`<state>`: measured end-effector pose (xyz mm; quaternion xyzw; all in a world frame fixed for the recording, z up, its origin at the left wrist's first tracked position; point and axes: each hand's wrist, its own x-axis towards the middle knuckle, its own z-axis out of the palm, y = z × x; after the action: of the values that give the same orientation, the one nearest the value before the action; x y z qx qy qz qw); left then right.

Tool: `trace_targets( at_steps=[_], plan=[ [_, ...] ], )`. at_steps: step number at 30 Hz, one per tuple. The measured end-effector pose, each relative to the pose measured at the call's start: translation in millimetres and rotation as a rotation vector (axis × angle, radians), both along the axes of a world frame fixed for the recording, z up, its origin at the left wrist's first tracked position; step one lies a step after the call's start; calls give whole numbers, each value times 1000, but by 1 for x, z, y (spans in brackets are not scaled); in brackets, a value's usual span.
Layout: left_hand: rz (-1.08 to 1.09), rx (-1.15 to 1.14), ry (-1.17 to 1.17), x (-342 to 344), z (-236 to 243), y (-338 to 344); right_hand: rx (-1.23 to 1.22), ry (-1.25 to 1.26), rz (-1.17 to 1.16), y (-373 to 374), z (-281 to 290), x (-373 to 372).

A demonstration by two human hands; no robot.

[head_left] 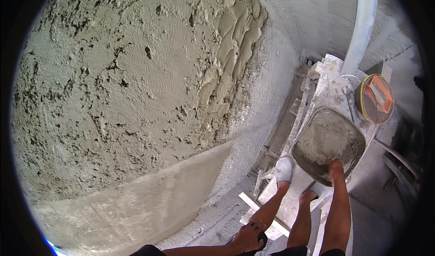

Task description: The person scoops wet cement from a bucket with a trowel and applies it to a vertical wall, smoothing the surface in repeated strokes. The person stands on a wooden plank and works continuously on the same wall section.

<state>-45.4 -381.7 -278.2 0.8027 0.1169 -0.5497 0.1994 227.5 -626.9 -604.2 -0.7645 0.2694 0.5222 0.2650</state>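
My right hand (pixel 335 169) reaches down into a dark tub (pixel 364 142) of wet grey mortar (pixel 324 136). Its fingers are closed near the tub's near side; what they grip is hidden. Close to my left knee, my left hand (pixel 248 236) is curled beside a black, handle-like piece (pixel 262 241), which it seems to hold; the rest of that piece cannot be made out. To the left rises a wall of rough, fresh plaster (pixel 136 83), pitted on its left and thickly ridged near its right edge.
I stand on a mortar-splashed plank platform (pixel 294 205), one foot in a grey shoe (pixel 284 169). Beyond the tub is a yellow-rimmed bucket (pixel 362 99) holding an orange rectangular tool (pixel 382 94). A pale post (pixel 362 24) rises behind. A light strip (pixel 263 213) crosses near my legs.
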Motion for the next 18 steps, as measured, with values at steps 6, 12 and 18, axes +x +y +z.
trace_targets(
  at_steps=[6, 12, 18],
  plan=[
    [37, -68, -84, -3, -5, 6, -152, -202, -31, -62, 74, -20],
    [15, -44, -51, -5, -5, 7, -210, -281, 437, 35, 4, 17],
    [6, -44, -96, 1, -3, 9, -207, -295, 321, 52, 104, -27]
  ],
)
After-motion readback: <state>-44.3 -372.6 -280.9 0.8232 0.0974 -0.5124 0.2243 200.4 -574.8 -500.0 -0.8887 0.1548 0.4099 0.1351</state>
